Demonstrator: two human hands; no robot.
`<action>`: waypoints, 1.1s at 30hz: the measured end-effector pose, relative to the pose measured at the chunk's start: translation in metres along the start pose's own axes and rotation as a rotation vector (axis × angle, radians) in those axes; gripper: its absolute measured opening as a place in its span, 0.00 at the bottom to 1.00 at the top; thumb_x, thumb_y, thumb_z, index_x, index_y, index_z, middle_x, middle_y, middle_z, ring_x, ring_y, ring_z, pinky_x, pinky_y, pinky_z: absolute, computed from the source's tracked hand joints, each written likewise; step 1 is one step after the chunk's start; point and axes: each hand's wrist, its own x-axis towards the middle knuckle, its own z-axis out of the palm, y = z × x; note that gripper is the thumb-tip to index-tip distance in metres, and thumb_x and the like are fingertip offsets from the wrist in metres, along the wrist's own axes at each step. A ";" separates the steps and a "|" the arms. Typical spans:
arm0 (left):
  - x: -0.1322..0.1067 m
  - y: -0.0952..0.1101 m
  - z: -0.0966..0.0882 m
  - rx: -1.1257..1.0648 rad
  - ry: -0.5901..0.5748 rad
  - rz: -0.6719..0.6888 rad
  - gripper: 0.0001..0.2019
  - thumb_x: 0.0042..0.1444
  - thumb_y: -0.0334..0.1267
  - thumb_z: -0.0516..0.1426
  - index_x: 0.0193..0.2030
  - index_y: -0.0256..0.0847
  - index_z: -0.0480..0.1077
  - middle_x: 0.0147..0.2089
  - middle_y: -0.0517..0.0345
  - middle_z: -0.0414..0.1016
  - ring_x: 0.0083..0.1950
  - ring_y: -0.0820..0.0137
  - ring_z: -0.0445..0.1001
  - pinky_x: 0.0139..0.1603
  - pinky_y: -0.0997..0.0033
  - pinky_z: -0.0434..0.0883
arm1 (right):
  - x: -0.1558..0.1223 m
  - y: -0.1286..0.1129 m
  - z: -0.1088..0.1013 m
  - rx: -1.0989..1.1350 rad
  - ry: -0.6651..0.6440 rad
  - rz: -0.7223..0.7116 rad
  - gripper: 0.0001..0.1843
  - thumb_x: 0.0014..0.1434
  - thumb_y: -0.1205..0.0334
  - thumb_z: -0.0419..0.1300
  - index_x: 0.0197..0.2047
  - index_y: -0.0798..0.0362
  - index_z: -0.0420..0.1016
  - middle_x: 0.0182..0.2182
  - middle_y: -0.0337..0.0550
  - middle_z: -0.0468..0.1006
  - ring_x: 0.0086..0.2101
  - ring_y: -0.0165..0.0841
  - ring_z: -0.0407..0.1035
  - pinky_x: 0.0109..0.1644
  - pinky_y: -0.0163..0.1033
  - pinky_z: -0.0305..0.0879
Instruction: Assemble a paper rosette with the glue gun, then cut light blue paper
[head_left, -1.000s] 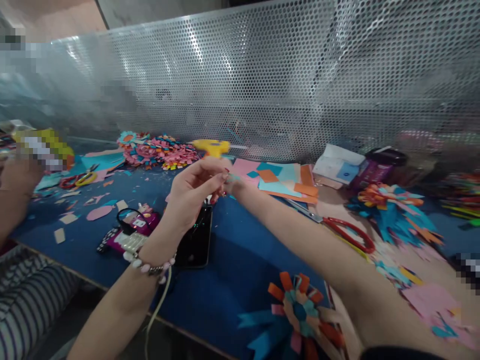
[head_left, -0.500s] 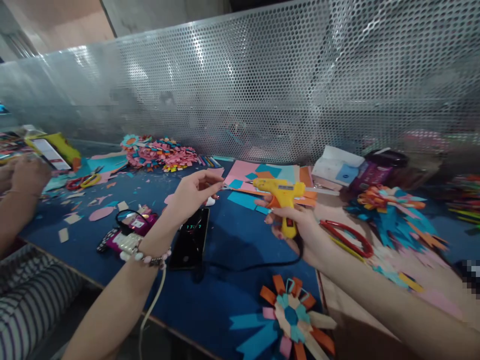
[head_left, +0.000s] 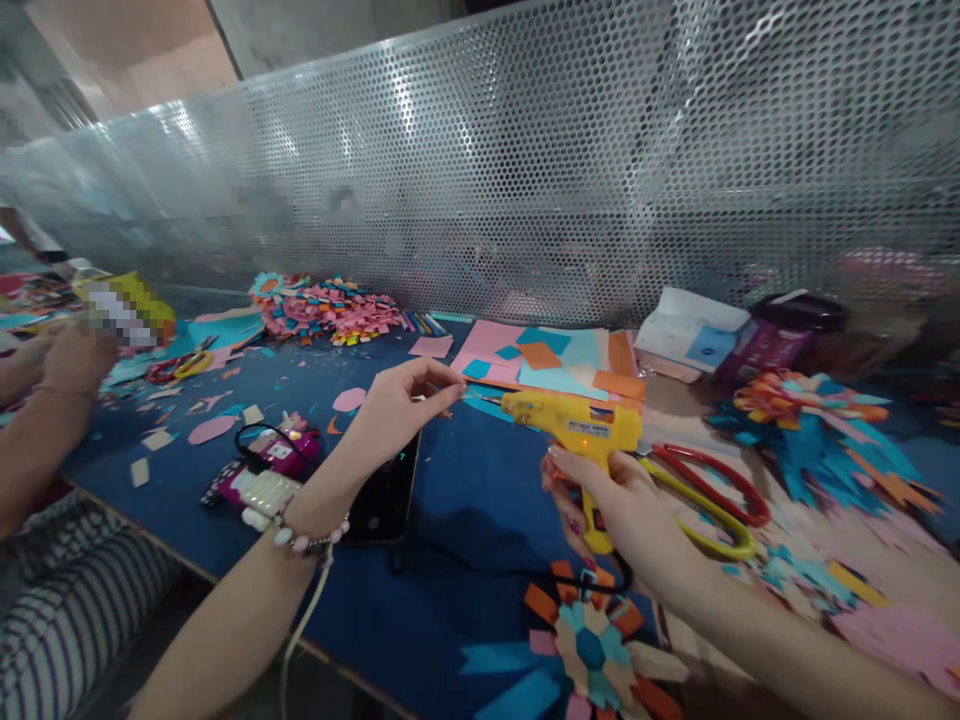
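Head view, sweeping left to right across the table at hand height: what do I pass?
Co-worker's hand → left hand → yellow glue gun → red scissors → blue and orange paper flower. The right hand overlaps the glue gun, so it is left out of the order.

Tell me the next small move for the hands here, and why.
Probably ease the glue gun in the right hand leftward until its nozzle meets the pinched fingertips of the left hand. The nozzle points at them across a short gap, and its indicator light glows orange. What they pinch is too small to tell.
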 end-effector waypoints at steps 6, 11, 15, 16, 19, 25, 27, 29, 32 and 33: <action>-0.002 0.004 0.002 -0.010 0.003 0.005 0.08 0.54 0.40 0.61 0.37 0.39 0.74 0.33 0.56 0.76 0.29 0.73 0.74 0.29 0.76 0.70 | -0.001 -0.002 0.001 -0.030 -0.011 0.035 0.20 0.55 0.45 0.59 0.23 0.52 0.64 0.11 0.29 0.58 0.09 0.23 0.53 0.10 0.30 0.52; -0.003 0.007 0.003 -0.001 -0.004 -0.001 0.07 0.54 0.39 0.61 0.37 0.38 0.74 0.33 0.55 0.77 0.28 0.74 0.72 0.26 0.78 0.69 | -0.001 -0.001 0.002 -0.013 0.023 0.016 0.20 0.54 0.46 0.59 0.23 0.53 0.64 0.11 0.29 0.58 0.09 0.23 0.53 0.10 0.29 0.52; -0.003 0.007 0.002 0.007 -0.011 -0.001 0.07 0.55 0.39 0.61 0.37 0.38 0.74 0.33 0.56 0.76 0.28 0.74 0.73 0.28 0.78 0.70 | 0.001 0.000 0.001 -0.017 0.022 0.009 0.20 0.54 0.46 0.60 0.22 0.53 0.64 0.11 0.29 0.58 0.09 0.23 0.54 0.10 0.29 0.54; -0.003 0.007 0.002 0.007 -0.011 0.000 0.07 0.55 0.39 0.60 0.37 0.38 0.74 0.33 0.56 0.76 0.28 0.74 0.73 0.29 0.77 0.70 | 0.002 0.001 0.000 -0.022 0.019 0.008 0.20 0.54 0.46 0.60 0.22 0.53 0.64 0.11 0.29 0.58 0.09 0.23 0.53 0.10 0.30 0.54; -0.003 0.007 0.002 0.004 -0.006 -0.005 0.07 0.54 0.39 0.60 0.37 0.38 0.74 0.33 0.56 0.77 0.28 0.74 0.73 0.28 0.77 0.70 | 0.004 0.002 -0.001 -0.030 0.004 0.007 0.21 0.54 0.45 0.60 0.22 0.52 0.63 0.11 0.29 0.58 0.09 0.24 0.53 0.10 0.31 0.55; -0.002 0.005 0.002 -0.011 -0.009 -0.024 0.08 0.54 0.40 0.61 0.37 0.39 0.73 0.33 0.56 0.77 0.28 0.73 0.74 0.25 0.78 0.68 | 0.004 0.004 -0.003 -0.047 0.010 0.014 0.21 0.53 0.44 0.60 0.22 0.52 0.63 0.10 0.29 0.58 0.09 0.24 0.54 0.10 0.31 0.55; -0.002 0.005 0.002 -0.013 -0.015 -0.015 0.07 0.54 0.40 0.61 0.36 0.39 0.73 0.33 0.56 0.77 0.28 0.73 0.74 0.26 0.78 0.69 | 0.004 0.004 -0.002 -0.044 0.012 0.014 0.21 0.53 0.44 0.60 0.21 0.52 0.63 0.10 0.29 0.58 0.09 0.24 0.53 0.10 0.31 0.55; -0.002 0.005 0.003 -0.013 -0.020 -0.011 0.06 0.54 0.39 0.61 0.36 0.39 0.73 0.33 0.56 0.76 0.28 0.74 0.74 0.27 0.78 0.69 | 0.005 0.005 -0.002 -0.042 0.017 0.011 0.21 0.53 0.44 0.60 0.21 0.52 0.64 0.10 0.29 0.58 0.09 0.24 0.53 0.09 0.31 0.55; -0.002 0.005 0.005 -0.013 -0.032 -0.012 0.05 0.54 0.37 0.60 0.35 0.39 0.73 0.33 0.56 0.76 0.28 0.74 0.73 0.27 0.77 0.70 | 0.004 0.004 0.000 -0.058 0.028 0.006 0.22 0.52 0.43 0.60 0.21 0.52 0.64 0.09 0.29 0.57 0.09 0.24 0.54 0.10 0.30 0.55; -0.002 0.005 0.005 -0.014 -0.032 -0.011 0.05 0.54 0.37 0.60 0.35 0.39 0.73 0.33 0.56 0.76 0.28 0.74 0.73 0.27 0.77 0.70 | 0.003 0.004 0.001 -0.065 0.031 0.010 0.23 0.51 0.42 0.60 0.21 0.53 0.64 0.09 0.29 0.57 0.09 0.24 0.54 0.10 0.30 0.55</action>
